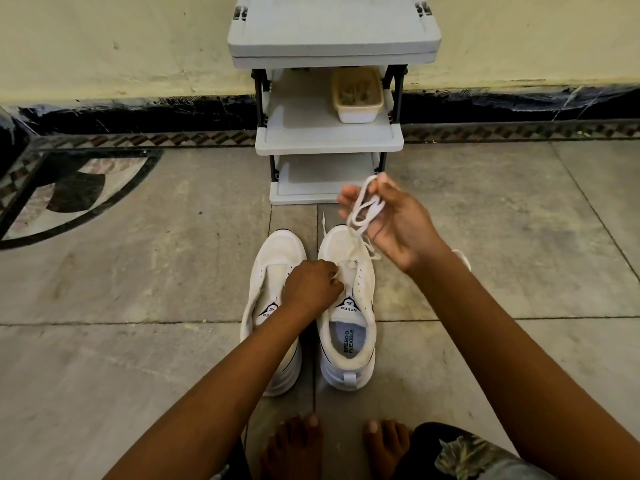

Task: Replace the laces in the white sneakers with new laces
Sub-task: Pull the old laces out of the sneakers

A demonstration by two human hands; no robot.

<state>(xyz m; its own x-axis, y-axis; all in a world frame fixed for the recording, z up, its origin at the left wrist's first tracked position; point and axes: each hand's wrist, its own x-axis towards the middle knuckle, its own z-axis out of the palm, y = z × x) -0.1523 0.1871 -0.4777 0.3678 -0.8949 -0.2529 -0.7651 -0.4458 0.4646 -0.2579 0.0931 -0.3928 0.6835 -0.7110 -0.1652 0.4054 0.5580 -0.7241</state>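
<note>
Rt grip [384,220] pinches looped lace [362,211] above rt sneaker [362,296] toe.

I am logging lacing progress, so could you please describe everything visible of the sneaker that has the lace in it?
The sneaker is white, with a tongue logo reading SPEED, a pale blue insole printed SPEED FLEXIBLE and a heel loop. It stands upright on the floor, toe toward the rack, beside its twin. A white lace crosses its lowest eyelets and rises to the right hand, which holds it bunched. The left hand, fingers curled, rests at its eyelets.
</note>
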